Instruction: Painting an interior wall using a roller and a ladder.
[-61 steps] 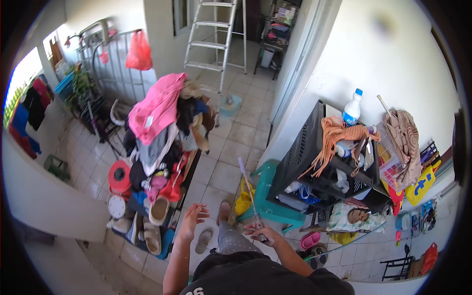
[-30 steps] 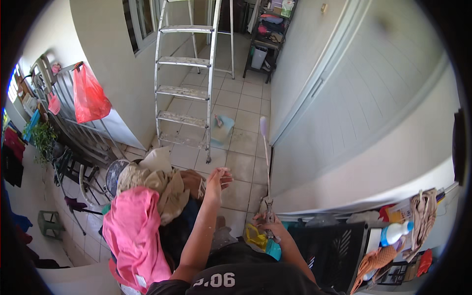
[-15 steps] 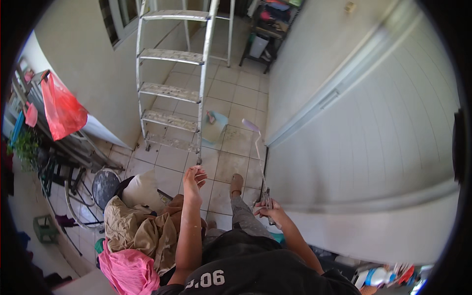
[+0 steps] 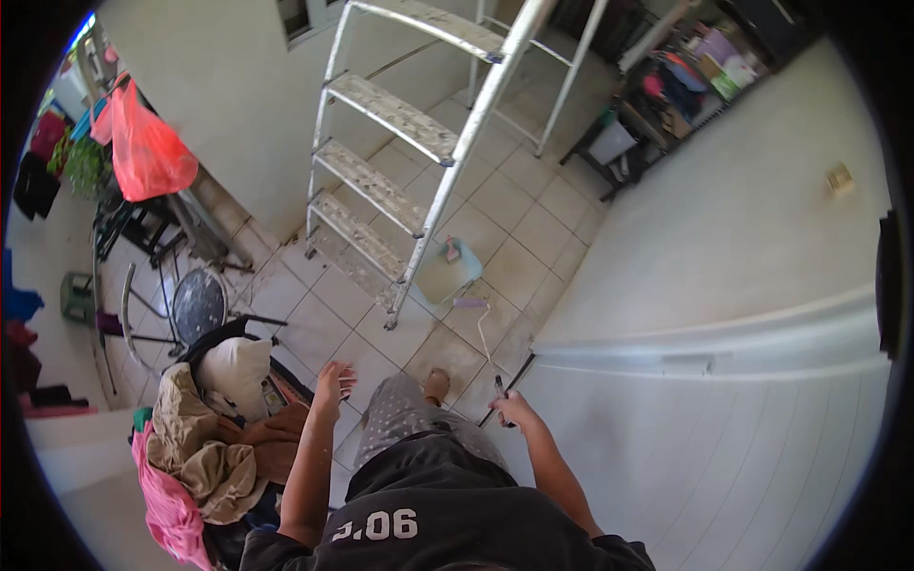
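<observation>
My right hand (image 4: 510,410) is closed on the handle of a long paint roller, its lavender sleeve (image 4: 469,303) reaching over the tiles just in front of a pale blue tray (image 4: 437,284). A small pinkish object lies in that tray. The tray stands by the foot of an aluminium stepladder (image 4: 389,117), whose steps are spattered with paint. My left hand (image 4: 335,382) is empty with fingers apart, beside a heap of clothes (image 4: 195,443) at lower left, including tan, brown and pink cloth and a cream cushion (image 4: 235,376).
A paint-spattered round chair (image 4: 198,306), a green stool (image 4: 76,298) and a red plastic bag (image 4: 148,152) on metal railings are at left. A shelf of mixed items (image 4: 685,95) stands at upper right. A white door (image 4: 695,447) with a raised frame lines the right side.
The view has swung from the cluttered rack to the ladder and tray. My right hand still holds the roller, whose head now sits lower, near the tray. One foot has stepped forward on the tiles.
</observation>
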The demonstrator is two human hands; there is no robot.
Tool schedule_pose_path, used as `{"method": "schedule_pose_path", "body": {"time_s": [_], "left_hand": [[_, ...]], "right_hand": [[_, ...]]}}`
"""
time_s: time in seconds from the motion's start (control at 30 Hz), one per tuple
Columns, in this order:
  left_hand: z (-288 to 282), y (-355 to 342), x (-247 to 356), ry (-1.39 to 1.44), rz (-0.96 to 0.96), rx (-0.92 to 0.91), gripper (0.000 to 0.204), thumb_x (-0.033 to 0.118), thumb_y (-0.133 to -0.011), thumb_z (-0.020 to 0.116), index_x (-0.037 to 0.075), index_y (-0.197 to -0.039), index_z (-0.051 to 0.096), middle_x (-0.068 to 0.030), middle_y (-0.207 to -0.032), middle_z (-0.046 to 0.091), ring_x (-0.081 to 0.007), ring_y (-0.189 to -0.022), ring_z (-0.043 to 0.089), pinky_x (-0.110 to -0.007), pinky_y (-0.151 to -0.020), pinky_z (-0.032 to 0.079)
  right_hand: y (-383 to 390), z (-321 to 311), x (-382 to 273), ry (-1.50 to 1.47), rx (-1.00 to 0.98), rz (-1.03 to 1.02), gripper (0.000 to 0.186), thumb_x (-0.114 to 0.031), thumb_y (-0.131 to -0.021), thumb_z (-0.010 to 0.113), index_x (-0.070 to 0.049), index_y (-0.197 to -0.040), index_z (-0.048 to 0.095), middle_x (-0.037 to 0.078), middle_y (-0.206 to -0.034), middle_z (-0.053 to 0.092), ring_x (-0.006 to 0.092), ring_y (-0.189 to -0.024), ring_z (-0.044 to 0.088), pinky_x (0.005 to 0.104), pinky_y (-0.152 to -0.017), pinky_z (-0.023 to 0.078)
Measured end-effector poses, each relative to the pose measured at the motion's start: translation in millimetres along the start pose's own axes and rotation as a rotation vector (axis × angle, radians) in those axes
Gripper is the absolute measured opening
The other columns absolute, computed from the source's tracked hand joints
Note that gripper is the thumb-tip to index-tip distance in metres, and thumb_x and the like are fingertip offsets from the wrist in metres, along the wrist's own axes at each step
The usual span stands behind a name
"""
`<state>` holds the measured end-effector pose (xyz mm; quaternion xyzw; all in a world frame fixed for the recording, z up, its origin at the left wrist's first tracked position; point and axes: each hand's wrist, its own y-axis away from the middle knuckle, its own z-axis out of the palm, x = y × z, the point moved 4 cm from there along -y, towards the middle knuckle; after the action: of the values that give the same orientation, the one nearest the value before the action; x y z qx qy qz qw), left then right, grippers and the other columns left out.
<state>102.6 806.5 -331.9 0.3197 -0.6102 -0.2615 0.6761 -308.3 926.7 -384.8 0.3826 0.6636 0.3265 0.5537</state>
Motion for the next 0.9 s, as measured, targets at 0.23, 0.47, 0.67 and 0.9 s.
{"method": "schedule_pose_path", "body": {"time_s": [0.23,0.47,0.67,0.9], "left_hand": [[65,-44,4,-0.041,-0.041,-0.04,0.027,0.03,-0.092,0.046,0.011,-0.107,0.058,-0.0063,-0.094,0.06,-0.0179,-0.079,0.061,-0.03,-0.066,0.045],[213,-62,38,-0.282,0.243,-1.203,0.048,0.036,-0.096,0.051,0.0,-0.127,0.054,-0.018,-0.123,0.057,-0.0253,-0.118,0.051,-0.036,-0.099,0.04],[277,-30,106,-0.456,0.075,-1.308,0.06,0.055,-0.094,0.05,0.002,-0.121,0.057,-0.0164,-0.113,0.062,-0.026,-0.111,0.055,-0.038,-0.095,0.04],[330,-36,77,-0.164,0.189,-1.019,0.058,0.05,-0.096,0.047,-0.004,-0.112,0.058,-0.0186,-0.103,0.065,-0.0234,-0.1,0.059,-0.037,-0.088,0.044]], "right_hand": [[-122,-50,-97,0.27,-0.029,0.032,0.024,-0.014,-0.076,0.062,0.005,-0.091,0.06,0.013,-0.074,0.065,0.0206,-0.049,0.06,0.0361,-0.046,0.044],[-199,-62,-189,0.68,-0.171,0.086,0.022,-0.015,-0.075,0.064,0.004,-0.088,0.063,0.013,-0.076,0.065,0.0214,-0.048,0.058,0.0332,-0.046,0.044],[-252,-83,-217,0.788,-0.307,0.17,0.02,-0.012,-0.076,0.061,0.006,-0.085,0.063,0.014,-0.077,0.068,0.0209,-0.05,0.06,0.037,-0.045,0.047],[-297,-76,-270,1.086,-0.354,0.128,0.024,-0.009,-0.076,0.061,0.006,-0.095,0.058,0.015,-0.082,0.067,0.0207,-0.049,0.059,0.0355,-0.044,0.048]]}}
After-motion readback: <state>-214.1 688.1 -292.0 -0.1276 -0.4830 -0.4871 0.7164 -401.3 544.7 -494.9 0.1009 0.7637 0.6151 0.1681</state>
